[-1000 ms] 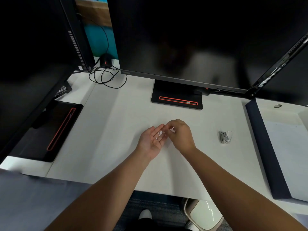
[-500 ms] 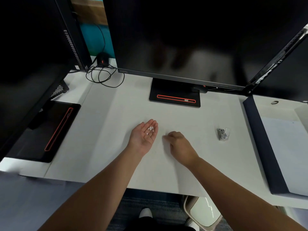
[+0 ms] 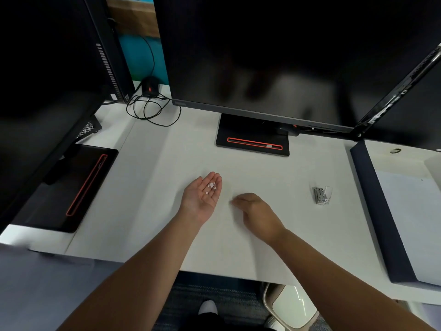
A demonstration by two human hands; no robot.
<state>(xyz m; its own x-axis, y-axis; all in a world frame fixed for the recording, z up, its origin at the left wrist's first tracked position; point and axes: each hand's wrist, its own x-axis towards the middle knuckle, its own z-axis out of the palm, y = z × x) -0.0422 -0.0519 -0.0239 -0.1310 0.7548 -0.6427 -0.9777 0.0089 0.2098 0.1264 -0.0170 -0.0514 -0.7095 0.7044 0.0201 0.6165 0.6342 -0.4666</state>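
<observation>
My left hand lies palm up on the white desk with its fingers straight. Several small white round pieces rest on its fingers and palm. My right hand is just to the right of it, back up, low over the desk. Its fingers point left and curl loosely; whether they pinch anything is hidden. A small clear packet with silver foil lies on the desk further right, apart from both hands.
A dark monitor stands on a black base with a red line behind the hands. Another black base sits at the left under a second screen. Coiled black cable lies at the back left. A dark-edged divider borders the right.
My right hand has drawn back from my left palm and now sits lower and to the right. My left hand stays palm up with the white pieces on it.
</observation>
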